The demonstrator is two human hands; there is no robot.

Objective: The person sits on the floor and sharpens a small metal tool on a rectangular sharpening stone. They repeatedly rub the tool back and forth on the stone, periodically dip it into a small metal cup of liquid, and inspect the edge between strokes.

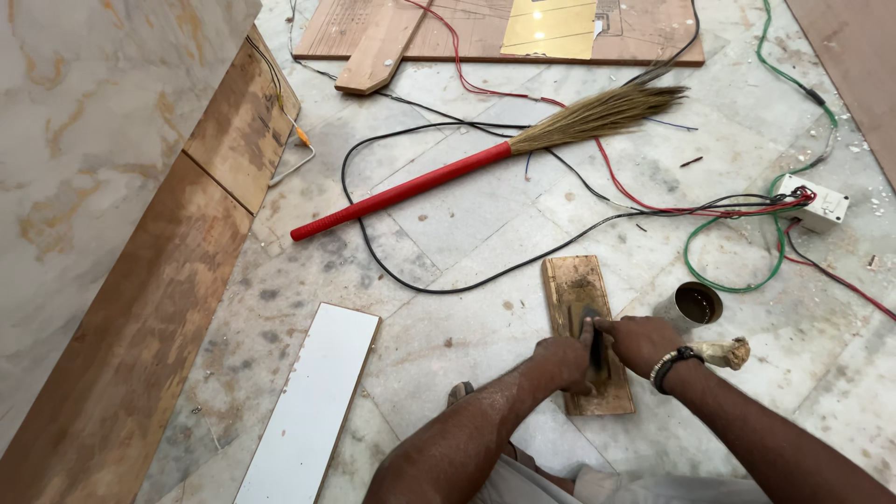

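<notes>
A marble floor (pixel 485 215) is seen, w/ a long plywood panel (pixel 140 308) leaned along the wall at left and a wood board (pixel 467 37) laid at the top. A red-handled broom (pixel 448 173) is laid across the middle, crossed by black, red and green wires (pixel 644 210) run to a white box (pixel 814 202). A white strip (pixel 313 401) is laid lower left. The small wooden block (pixel 583 317) is set flat on the floor just ahead of the person; it is judged stiff, light and apt to slide on marble, so it is best pinned from above. A dark blade-like tool (pixel 595 341) (likely a chisel, partly hidden) is pressed onto it, clenched by the left hand (pixel 563 362), steadied by the right hand (pixel 640 343), fingers closed on it, 1 fingertip extended. A small metal cup (pixel 698 302) stands just beside the block; the wires lie near.
</notes>
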